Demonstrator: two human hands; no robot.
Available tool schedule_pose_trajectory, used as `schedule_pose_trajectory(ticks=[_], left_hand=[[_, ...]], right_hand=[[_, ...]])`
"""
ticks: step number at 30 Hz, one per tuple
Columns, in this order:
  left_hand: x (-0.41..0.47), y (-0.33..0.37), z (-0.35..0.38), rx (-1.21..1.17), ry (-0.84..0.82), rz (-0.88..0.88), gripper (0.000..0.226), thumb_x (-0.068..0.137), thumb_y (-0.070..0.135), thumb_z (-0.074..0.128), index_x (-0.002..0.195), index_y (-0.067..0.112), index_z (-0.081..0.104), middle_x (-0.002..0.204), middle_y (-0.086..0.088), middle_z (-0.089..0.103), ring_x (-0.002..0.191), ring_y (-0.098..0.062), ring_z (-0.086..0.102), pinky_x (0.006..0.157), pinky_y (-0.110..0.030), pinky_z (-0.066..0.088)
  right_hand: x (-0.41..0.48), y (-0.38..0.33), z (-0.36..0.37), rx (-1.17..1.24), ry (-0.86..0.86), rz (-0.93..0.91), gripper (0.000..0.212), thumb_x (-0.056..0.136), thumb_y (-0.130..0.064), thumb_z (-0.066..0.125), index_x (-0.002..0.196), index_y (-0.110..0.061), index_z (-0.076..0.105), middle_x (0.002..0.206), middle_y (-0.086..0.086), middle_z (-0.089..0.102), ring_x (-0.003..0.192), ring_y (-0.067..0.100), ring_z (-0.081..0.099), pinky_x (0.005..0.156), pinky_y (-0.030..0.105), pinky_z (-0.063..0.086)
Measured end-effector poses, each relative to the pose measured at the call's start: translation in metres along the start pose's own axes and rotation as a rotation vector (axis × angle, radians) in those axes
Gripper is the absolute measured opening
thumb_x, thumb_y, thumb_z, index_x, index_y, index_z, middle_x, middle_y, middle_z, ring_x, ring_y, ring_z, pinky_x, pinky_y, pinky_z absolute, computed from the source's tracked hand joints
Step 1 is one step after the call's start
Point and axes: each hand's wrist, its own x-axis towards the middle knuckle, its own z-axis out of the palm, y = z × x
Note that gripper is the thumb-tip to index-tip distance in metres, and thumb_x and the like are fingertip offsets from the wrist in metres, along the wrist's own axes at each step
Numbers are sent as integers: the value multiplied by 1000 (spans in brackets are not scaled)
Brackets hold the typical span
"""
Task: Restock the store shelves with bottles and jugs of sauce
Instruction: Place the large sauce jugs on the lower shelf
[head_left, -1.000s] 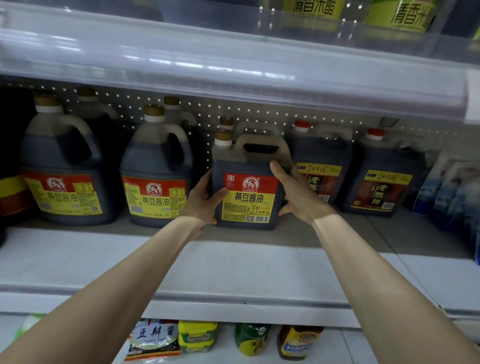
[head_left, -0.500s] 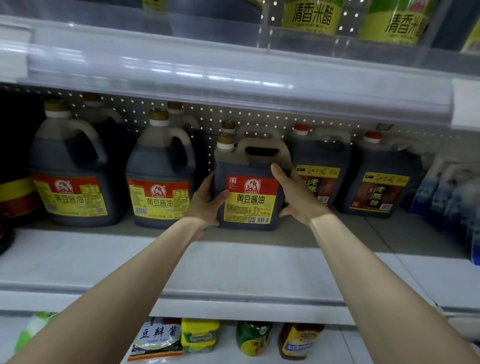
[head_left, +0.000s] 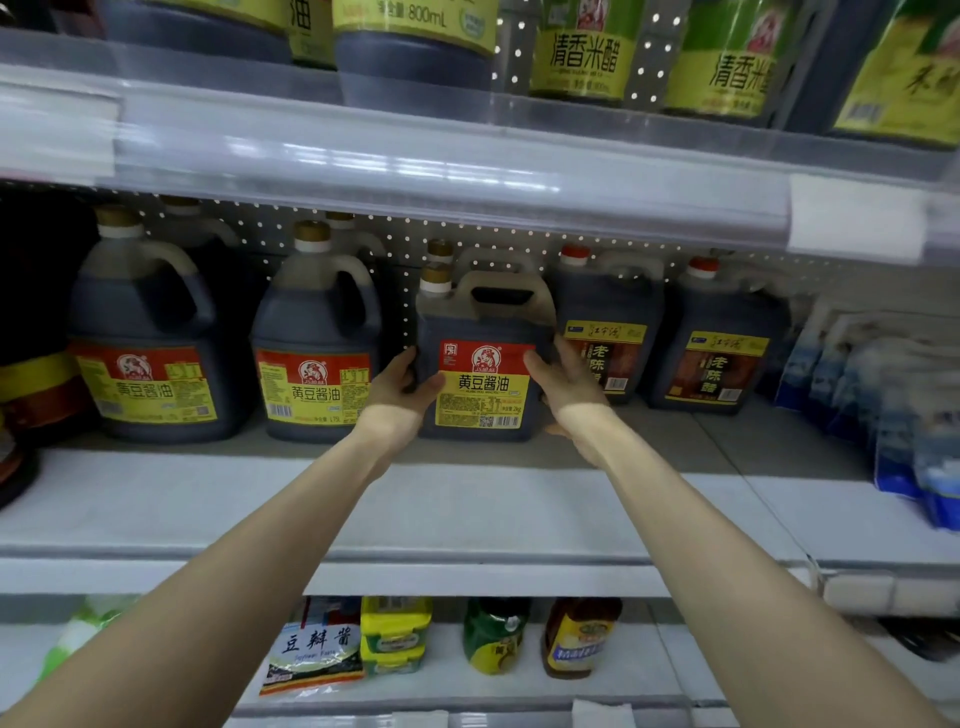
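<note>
On the middle shelf (head_left: 467, 514), far back near the pegboard wall, the left hand (head_left: 397, 397) and right hand (head_left: 563, 387) press flat against either side of a square soy sauce jug (head_left: 480, 364), fingers wrapped round its corners, clamping it between the palms. The jug stands upright on the shelf floor. Full of dark liquid almost to the shoulder, it should be heavy and apt to slosh; its smooth plastic walls look slippery, so the moulded top handle (head_left: 501, 291) seems the surer hold for lifting, the sides for sliding. Left of it stand two rounder jugs (head_left: 317, 338) with looped handles and glossy red-and-yellow labels; right, two red-capped vinegar jugs (head_left: 608, 332). Further right sit soft blue pouches (head_left: 909, 415).
</note>
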Motion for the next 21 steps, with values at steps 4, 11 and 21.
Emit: schedule_pose_trajectory(ticks=[4, 11, 21], left_hand=[[-24, 8, -5, 56, -4, 38, 56, 90, 24, 64, 141, 16, 42, 133, -6, 56, 120, -25, 53, 102, -47, 45], [-89, 22, -11, 106, -52, 109, 62, 88, 31, 66, 142, 14, 41, 121, -2, 61, 110, -15, 57, 90, -29, 47], [-200, 2, -18, 133, -39, 93, 57, 87, 35, 66, 138, 19, 45, 120, -3, 61, 104, -13, 60, 76, -20, 48]], right_hand=[[-30, -4, -6, 42, 7, -46, 61, 95, -37, 57, 149, -28, 29, 151, 2, 39, 136, 23, 40, 108, 44, 37], [-86, -3, -15, -28, -12, -140, 59, 94, -39, 58, 146, -21, 37, 139, 2, 52, 127, 18, 50, 105, 38, 42], [-184, 30, -31, -63, -58, -141, 47, 92, -40, 60, 135, -21, 50, 117, -4, 62, 112, 15, 60, 101, 38, 46]])
